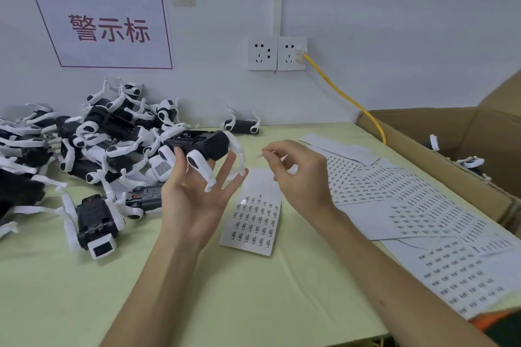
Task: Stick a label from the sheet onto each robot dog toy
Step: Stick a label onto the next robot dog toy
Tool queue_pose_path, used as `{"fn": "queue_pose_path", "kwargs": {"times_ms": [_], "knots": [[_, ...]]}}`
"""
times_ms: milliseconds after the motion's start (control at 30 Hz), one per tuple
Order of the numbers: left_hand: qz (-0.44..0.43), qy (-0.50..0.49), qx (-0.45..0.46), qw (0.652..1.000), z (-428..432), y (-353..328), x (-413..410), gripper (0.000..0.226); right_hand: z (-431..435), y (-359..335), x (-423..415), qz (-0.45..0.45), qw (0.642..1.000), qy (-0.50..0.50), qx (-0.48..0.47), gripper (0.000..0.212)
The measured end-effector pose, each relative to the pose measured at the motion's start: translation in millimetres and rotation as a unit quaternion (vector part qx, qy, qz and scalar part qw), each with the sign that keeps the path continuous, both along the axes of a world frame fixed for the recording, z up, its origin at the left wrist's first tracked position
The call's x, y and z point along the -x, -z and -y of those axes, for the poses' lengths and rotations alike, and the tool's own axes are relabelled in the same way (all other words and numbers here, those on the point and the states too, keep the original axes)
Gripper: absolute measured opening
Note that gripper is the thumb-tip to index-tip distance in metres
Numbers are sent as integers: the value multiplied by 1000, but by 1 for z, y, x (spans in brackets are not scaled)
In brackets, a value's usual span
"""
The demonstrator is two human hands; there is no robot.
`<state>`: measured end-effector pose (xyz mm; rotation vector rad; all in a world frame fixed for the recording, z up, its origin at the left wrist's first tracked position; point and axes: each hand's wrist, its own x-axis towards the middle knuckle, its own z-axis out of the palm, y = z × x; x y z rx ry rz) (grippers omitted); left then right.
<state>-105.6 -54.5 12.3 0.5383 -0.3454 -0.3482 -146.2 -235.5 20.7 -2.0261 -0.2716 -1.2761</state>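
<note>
My left hand (194, 197) holds a black and white robot dog toy (207, 146) belly up above the table, thumb on one side and fingers on the other. My right hand (296, 175) is just to its right, pinching a small label (260, 155) between thumb and forefinger, a short gap from the toy. A partly used label sheet (253, 220) lies on the table below both hands.
A heap of robot dog toys (84, 144) fills the left of the green table (197, 290); one toy (95, 222) lies near, another (242, 125) by the wall. More label sheets (408, 205) spread at right beside a cardboard box (451, 132) holding toys. A yellow cable (346, 98) runs from the wall socket.
</note>
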Motion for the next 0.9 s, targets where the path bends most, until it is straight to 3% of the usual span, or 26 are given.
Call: {"fn": "queue_pose_path", "kwargs": {"times_ms": [233, 433, 600, 667, 733, 800, 900], "knots": [[21, 29, 32, 999, 2, 0, 3, 34, -4, 5, -3, 6, 999, -37, 37, 7], [10, 19, 51, 998, 0, 0, -1, 45, -3, 6, -4, -27, 995, -63, 77, 10], [-14, 13, 70, 997, -2, -1, -1, 40, -2, 4, -1, -65, 991, -65, 102, 21], [-10, 5, 63, 998, -2, -2, 0, 40, -5, 2, 2, -89, 991, -85, 44, 30], [-1, -4, 44, 999, -2, -3, 1, 40, -11, -2, 4, -140, 977, -114, -110, 28], [5, -12, 31, 999, -2, -4, 1, 40, -14, -8, 5, -219, 935, -139, -240, 16], [18, -13, 16, 1000, -1, -4, 1, 43, -14, -12, 6, -339, 863, -192, -321, 18]]}}
